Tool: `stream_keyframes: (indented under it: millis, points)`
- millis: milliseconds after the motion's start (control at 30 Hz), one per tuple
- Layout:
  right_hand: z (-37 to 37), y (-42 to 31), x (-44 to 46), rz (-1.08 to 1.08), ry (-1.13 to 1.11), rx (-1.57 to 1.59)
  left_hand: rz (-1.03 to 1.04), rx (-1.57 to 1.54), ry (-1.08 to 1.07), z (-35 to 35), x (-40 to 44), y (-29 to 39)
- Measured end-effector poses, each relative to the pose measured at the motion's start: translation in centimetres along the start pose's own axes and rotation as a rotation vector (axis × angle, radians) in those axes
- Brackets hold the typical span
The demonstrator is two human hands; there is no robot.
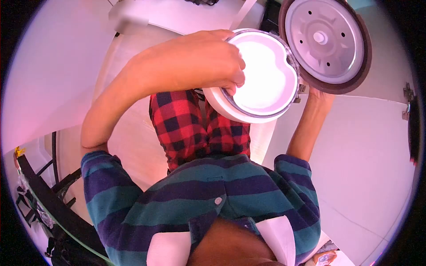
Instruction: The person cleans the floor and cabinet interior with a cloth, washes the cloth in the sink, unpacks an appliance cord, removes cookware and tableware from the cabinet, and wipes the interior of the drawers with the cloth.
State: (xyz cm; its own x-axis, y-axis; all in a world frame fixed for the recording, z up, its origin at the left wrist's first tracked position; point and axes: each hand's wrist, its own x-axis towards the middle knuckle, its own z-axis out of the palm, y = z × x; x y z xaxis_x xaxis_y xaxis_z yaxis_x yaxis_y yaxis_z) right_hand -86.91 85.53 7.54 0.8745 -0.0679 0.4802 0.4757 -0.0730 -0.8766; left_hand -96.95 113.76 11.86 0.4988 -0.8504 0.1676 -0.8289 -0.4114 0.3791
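Observation:
A round white pot-shaped container [226, 105] with a clear rim band is above my knees. Its inside is a bright white, partly overexposed bowl [259, 66]. My left hand [224, 62] is closed over the container's near-left rim, with its fingers curled toward the inner edge. A round lid [306, 57] stands up at the container's right side, its pale metal underside with several small holes facing me and a brown seal around it. My right hand [320, 92] reaches up behind the lid's lower edge, where its fingers are hidden.
Pale panels with metal hinges [406, 93] stand to the right. Black bars of a frame [55, 164] show at the left. Beyond the container lies a dark object [271, 17]. At bottom right, part of another hand [321, 258] is visible.

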Motion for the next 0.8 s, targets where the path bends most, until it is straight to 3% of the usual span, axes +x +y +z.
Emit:
stream_keyframes:
  millis: [67, 167, 300, 467, 733, 800]
  points:
    - [0.2, 0.2, -0.1, -0.004, 0.004, 0.003, -0.008, 0.105, 0.038, 0.1, -0.4, 0.8]
    - [0.1, 0.2, -0.6, -0.007, 0.003, 0.01, 0.05, -0.154, 0.264, 0.3, -0.8, -0.1]
    - [-0.2, 0.3, -0.5, -0.01, 0.01, 0.007, -0.136, -0.287, 0.634, -0.9, -1.0, -1.4]
    - [-0.4, 0.0, -0.3, -0.023, 0.013, 0.005, 0.054, -0.169, 0.849, -2.7, -1.2, -1.8]
    - [-0.8, -0.3, -0.7, -0.029, 0.017, 0.007, 0.178, 0.106, 0.77, -0.7, -1.1, -0.5]
    - [-0.8, -0.4, -0.8, -0.028, 0.015, 0.005, 0.253, 0.196, 0.61, 0.6, -0.8, -0.1]
